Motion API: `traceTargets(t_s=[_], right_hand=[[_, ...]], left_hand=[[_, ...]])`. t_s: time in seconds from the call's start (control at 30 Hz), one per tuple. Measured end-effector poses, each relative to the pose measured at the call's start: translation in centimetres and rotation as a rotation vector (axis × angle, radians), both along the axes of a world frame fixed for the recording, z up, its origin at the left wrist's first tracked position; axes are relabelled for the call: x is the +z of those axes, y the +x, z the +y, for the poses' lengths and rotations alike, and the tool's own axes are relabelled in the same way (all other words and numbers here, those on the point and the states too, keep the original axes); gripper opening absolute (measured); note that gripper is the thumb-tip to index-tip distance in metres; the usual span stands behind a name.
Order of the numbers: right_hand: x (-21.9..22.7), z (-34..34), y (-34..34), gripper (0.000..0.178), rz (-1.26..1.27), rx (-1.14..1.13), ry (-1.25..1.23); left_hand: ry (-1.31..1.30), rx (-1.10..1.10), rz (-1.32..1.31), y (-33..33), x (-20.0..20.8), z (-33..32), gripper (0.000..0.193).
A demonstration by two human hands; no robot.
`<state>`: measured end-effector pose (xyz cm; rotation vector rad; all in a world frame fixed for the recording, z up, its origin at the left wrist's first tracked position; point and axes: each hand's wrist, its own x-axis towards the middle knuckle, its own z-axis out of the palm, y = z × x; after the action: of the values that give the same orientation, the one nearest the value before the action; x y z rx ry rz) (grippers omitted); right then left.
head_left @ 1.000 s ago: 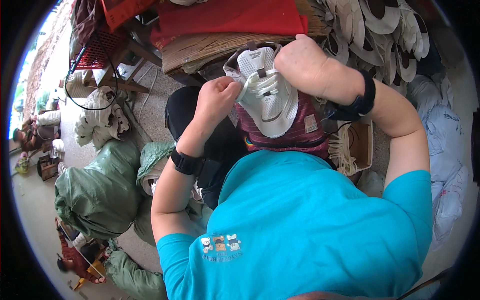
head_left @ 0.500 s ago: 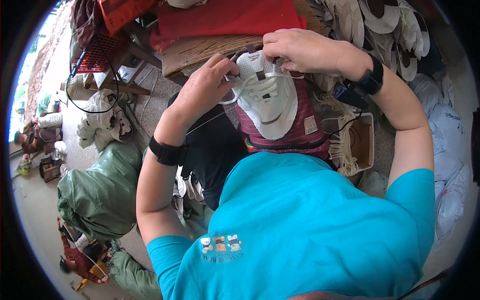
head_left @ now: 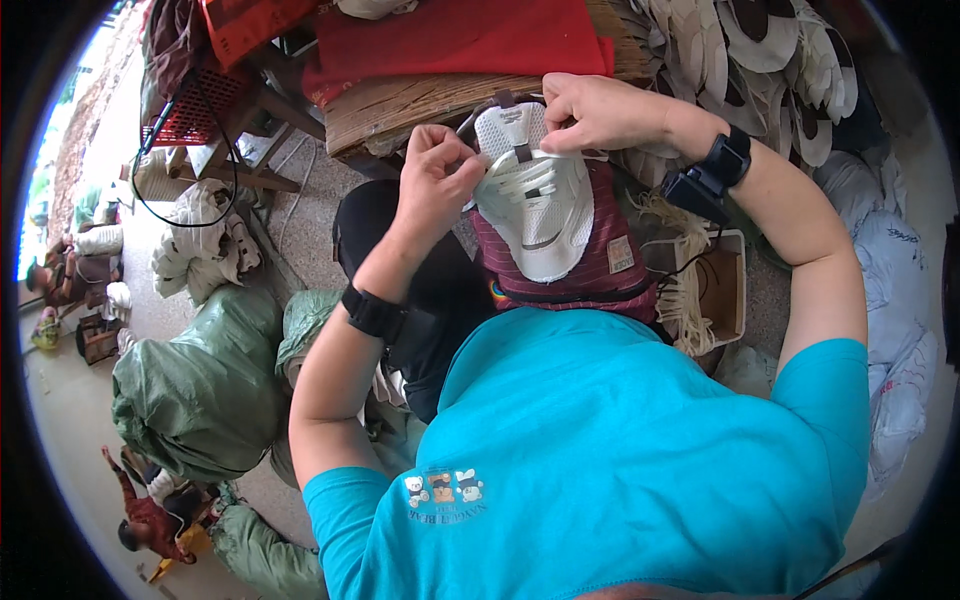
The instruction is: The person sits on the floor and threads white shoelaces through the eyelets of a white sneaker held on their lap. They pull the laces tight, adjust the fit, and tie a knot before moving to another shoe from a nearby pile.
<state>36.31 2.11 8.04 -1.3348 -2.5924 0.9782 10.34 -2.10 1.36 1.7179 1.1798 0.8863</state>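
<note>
A white mesh shoe upper [head_left: 548, 262] lies on a maroon striped cloth [head_left: 625, 215] over my lap, its tongue toward the bench. A white shoelace [head_left: 520, 182] crosses its eyelet rows. At the left eyelet edge, my left hand [head_left: 438, 168] is closed, thumb and forefinger pinching the lace. My right hand [head_left: 597, 112] pinches lace at the opposite edge, beside the tongue. The fingertips partly hide the lace ends.
A wooden bench [head_left: 400, 112] with red cloth [head_left: 450, 40] stands just ahead. Shoe parts [head_left: 760, 50] hang at far right. Beside my lap sits a white bin [head_left: 738, 290] with cream laces [head_left: 690, 300]. Green sacks [head_left: 200, 385] and a co-worker [head_left: 155, 520] are at left.
My left hand has turned upright and its forearm has shifted right. My right hand has dropped slightly toward the eyelets. The lace lies closer to the upper.
</note>
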Motion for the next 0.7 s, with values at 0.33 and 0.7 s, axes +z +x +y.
traceTargets(t_s=[0.33,0.7], right_hand=[[2.2,-1.9,-1.5,0.020,0.546,-0.206,-0.159],[6.5,-2.3,-5.1,0.021,0.897,0.044,-0.281]], left_hand=[[0.112,0.164,-0.351,1.3,6.6,-0.8,0.020],[-0.196,-0.209,-0.336,0.3,8.6,2.5,0.016]])
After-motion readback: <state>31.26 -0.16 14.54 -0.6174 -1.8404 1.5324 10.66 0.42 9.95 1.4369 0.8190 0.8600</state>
